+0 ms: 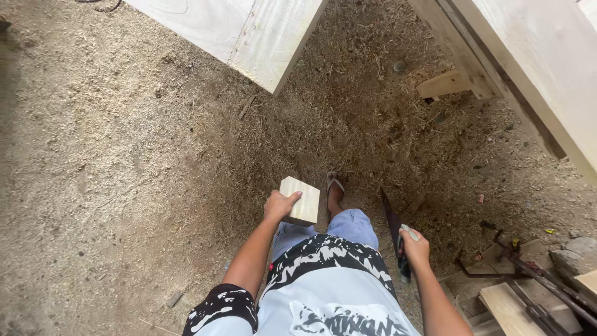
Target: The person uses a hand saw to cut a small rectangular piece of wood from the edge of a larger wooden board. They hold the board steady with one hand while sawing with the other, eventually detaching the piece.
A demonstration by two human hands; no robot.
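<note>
Overhead, pale sawn timber beam (249, 31), at twelve o'clock. Sawdust-covered dirt floor (112, 155). Small pale square wooden block (303, 200), centre, clamped in left hand (280, 205). Dark-bladed handsaw (393, 227), five o'clock, handle gripped by closed right hand (415, 246).

There is only one view, from a camera on the person's head. It looks almost straight down along the body to the sawdust floor (124, 155), from standing height. Both forearms enter from the bottom edge, and wooden beams (261, 37) cross the top edge.
</note>
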